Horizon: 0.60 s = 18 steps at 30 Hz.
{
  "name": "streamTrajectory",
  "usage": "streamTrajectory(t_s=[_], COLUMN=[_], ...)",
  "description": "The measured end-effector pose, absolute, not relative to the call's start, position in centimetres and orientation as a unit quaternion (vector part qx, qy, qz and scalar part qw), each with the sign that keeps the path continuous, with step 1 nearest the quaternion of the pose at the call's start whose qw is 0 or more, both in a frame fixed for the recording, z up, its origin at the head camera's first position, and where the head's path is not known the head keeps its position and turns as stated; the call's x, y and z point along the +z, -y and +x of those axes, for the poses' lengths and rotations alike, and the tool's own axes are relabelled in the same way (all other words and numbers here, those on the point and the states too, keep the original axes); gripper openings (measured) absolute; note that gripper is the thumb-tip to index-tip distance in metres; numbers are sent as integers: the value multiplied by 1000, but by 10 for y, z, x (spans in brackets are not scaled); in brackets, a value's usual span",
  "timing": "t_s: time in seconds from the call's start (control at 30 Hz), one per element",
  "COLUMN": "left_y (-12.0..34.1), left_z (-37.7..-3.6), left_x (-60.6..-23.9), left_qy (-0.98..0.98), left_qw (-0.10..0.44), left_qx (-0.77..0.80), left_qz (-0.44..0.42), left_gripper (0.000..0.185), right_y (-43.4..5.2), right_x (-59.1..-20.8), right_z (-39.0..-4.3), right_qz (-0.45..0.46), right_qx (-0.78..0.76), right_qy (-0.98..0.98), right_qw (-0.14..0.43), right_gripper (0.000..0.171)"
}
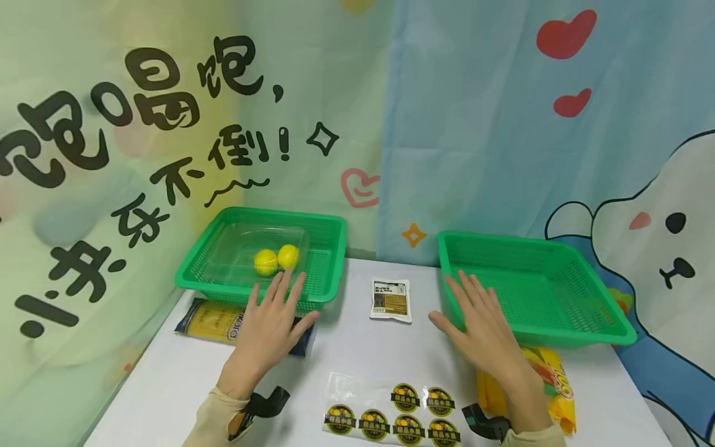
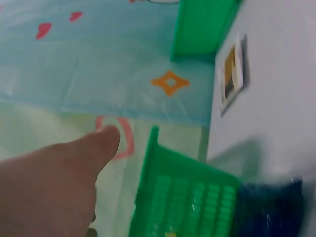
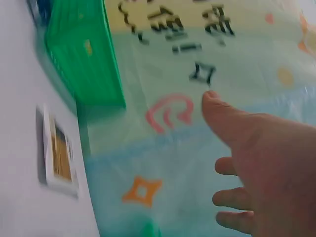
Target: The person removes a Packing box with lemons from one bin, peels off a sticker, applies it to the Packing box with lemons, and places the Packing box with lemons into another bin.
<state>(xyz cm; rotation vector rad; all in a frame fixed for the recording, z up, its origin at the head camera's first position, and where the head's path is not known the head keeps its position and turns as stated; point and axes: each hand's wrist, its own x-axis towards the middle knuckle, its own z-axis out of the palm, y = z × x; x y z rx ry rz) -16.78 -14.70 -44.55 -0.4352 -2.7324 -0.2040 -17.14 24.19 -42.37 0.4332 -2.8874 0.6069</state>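
We hold both hands flat with fingers spread. Our left hand hovers over the noodle pack by the left green basket. Our right hand is by the right green basket. The pack looks light, crinkly and slippery, and the noodles inside may snap, so we think gripping its long sides is best.

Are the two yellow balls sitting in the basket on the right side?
No, the two yellow balls sit in the left green basket; the right green basket holds none.
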Motion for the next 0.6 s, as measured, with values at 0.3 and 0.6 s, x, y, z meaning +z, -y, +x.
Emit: streamTrajectory(t_s=[0.3,0.6], left_y=[183,191], left_z=[-181,-182], left_x=[-460,-477], left_qy=[945,941], left_qw=[287,301], left_qx=[-110,-133], left_qz=[-115,-76], left_gripper=[47,35], right_y=[-161,-84], right_x=[-394,-399], right_z=[-192,-232], right_qz=[193,230], right_qx=[377,416], right_qy=[906,879], right_qw=[21,-29], right_gripper=[64,68])
